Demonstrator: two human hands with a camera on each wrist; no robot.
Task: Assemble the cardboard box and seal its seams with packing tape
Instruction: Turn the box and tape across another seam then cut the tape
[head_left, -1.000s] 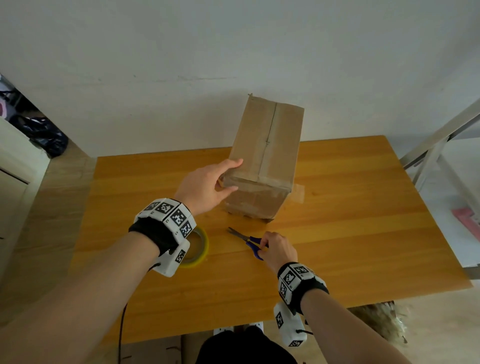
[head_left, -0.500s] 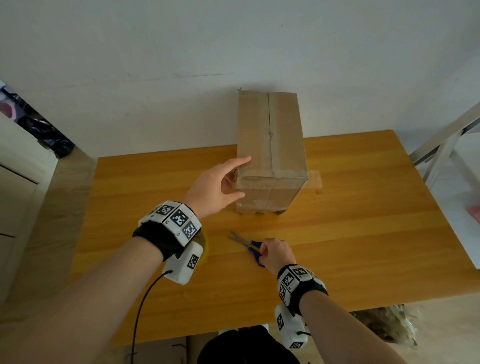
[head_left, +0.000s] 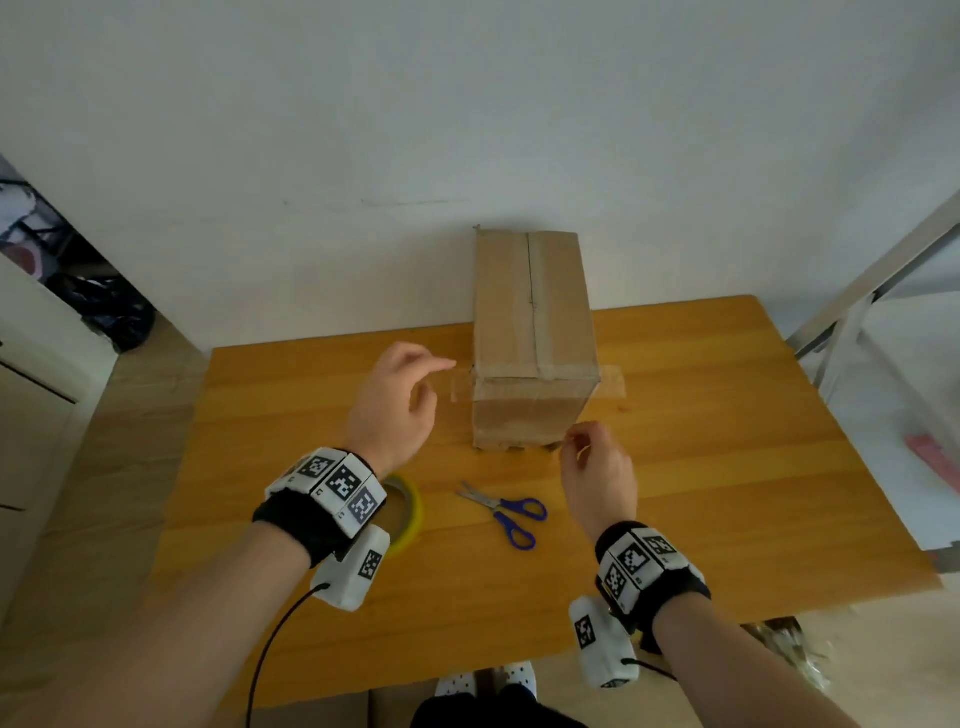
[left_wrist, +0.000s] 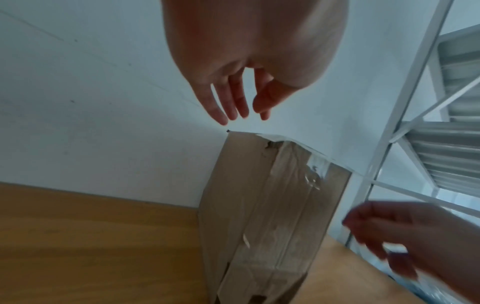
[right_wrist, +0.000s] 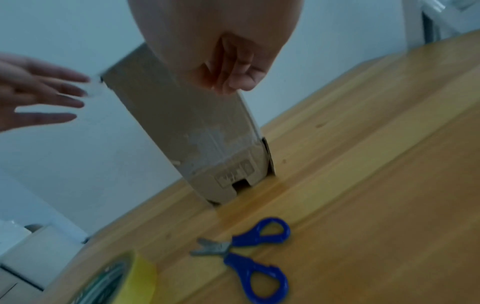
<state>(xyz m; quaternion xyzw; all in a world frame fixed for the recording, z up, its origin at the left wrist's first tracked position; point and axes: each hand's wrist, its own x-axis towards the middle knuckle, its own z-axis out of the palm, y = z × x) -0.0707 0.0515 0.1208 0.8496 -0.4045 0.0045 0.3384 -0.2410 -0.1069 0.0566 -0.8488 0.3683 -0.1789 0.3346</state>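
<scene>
Cardboard box (head_left: 532, 332) stands tall at the back of the wooden tabletop (head_left: 701, 467), close to the white wall. From my head camera I see clear tape (head_left: 610, 383) across its top front edge, with loose ends sticking out on both sides. My left hand (head_left: 397, 410) floats just left of the box, fingers loose and a little apart, near the loose tape end; I cannot tell if they touch it. My right hand (head_left: 597, 470) is at the bottom right corner of the box, fingers curled, holding nothing I can see. Blue scissors (head_left: 506, 512) lie between my wrists, and a yellow tape roll (head_left: 410, 512) peeks out under my left wrist.

From the left wrist camera, my left fingers (left_wrist: 228, 98) hang straight and close together above the box (left_wrist: 259, 205), not touching it.

From the right wrist camera, my right fingers (right_wrist: 233, 70) are curled in front of the box (right_wrist: 187, 127). The scissors (right_wrist: 249, 255) and tape roll (right_wrist: 135, 275) lie on the tabletop below.
</scene>
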